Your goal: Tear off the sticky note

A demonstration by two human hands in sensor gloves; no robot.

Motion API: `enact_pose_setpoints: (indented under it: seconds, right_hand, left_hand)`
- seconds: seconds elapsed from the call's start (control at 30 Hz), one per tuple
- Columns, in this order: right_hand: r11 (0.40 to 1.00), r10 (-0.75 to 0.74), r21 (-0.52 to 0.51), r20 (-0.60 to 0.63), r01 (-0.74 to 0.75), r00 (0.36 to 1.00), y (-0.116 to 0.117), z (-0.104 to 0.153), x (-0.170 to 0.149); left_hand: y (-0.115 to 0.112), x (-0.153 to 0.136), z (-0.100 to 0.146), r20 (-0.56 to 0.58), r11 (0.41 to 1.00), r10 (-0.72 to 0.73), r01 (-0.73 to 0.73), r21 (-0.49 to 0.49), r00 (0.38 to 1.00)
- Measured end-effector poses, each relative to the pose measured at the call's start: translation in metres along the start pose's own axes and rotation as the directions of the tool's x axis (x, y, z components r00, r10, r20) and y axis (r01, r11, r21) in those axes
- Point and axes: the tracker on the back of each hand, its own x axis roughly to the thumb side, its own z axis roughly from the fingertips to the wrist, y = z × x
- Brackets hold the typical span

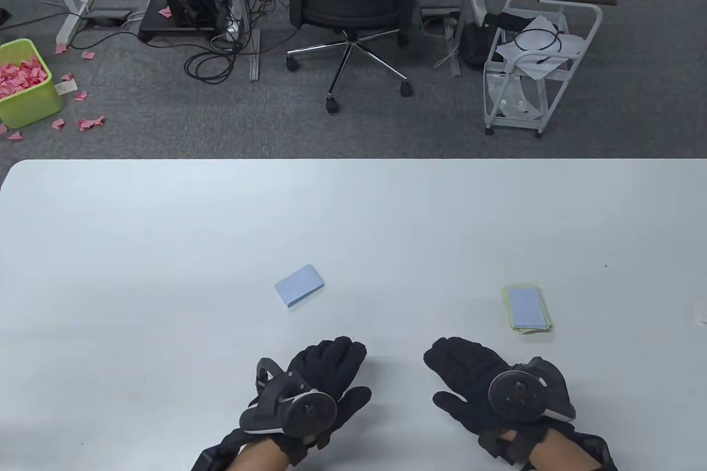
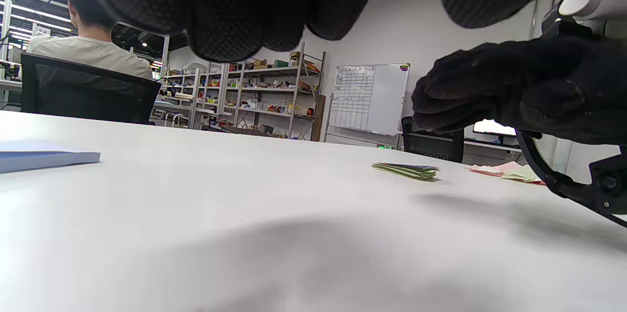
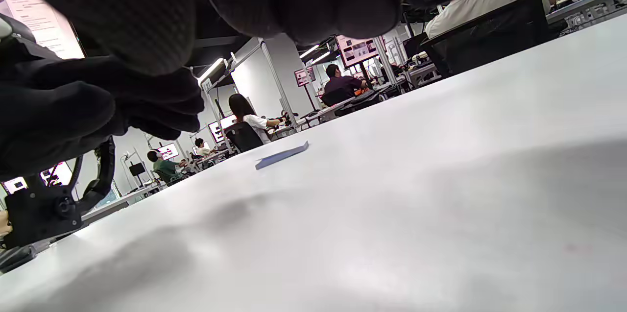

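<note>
A pad of light blue sticky notes [image 1: 299, 285] lies flat on the white table [image 1: 165, 228], a little ahead of my left hand [image 1: 331, 366]. It also shows in the left wrist view [image 2: 44, 157] and in the right wrist view [image 3: 281, 155]. Both hands lie palm down on the table near its front edge, holding nothing. My right hand [image 1: 464, 366] is right of the left one, about a hand's width away. A small stack of loose notes [image 1: 527, 310], blue on top of yellow-green, lies ahead and to the right of my right hand.
Beyond the table's far edge, on the floor, stand a green bin [image 1: 25, 84] of crumpled pink notes, an office chair [image 1: 353, 7] and a white cart [image 1: 530, 62]. Some pink and yellow papers [image 2: 509, 172] lie near the table's right side.
</note>
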Motion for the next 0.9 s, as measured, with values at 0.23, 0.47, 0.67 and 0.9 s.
enact_pose_setpoints:
  seconds: [0.23,0.47,0.67,0.9]
  right_hand:
    - [1.000,0.007,0.000,-0.002,-0.007,1.000,0.000,0.001,0.001]
    - [1.000,-0.014,-0.012,-0.027,0.014,1.000,-0.004,0.002,-0.001]
    - [1.000,-0.004,-0.015,-0.017,0.003,1.000,-0.004,0.003,0.002]
    - [1.000,0.000,-0.003,-0.012,0.000,1.000,-0.004,0.003,0.003]
  left_hand:
    - [0.000,0.001,0.000,0.003,1.000,-0.002,0.002,0.008,1.000]
    - [-0.004,-0.014,-0.007,-0.068,0.999,-0.021,0.019,-0.027,0.997]
    - [-0.001,-0.052,-0.022,-0.251,0.998,-0.026,0.009,-0.070,0.968]
    - [-0.005,-0.101,-0.051,-0.418,0.988,-0.078,0.013,-0.156,0.905]
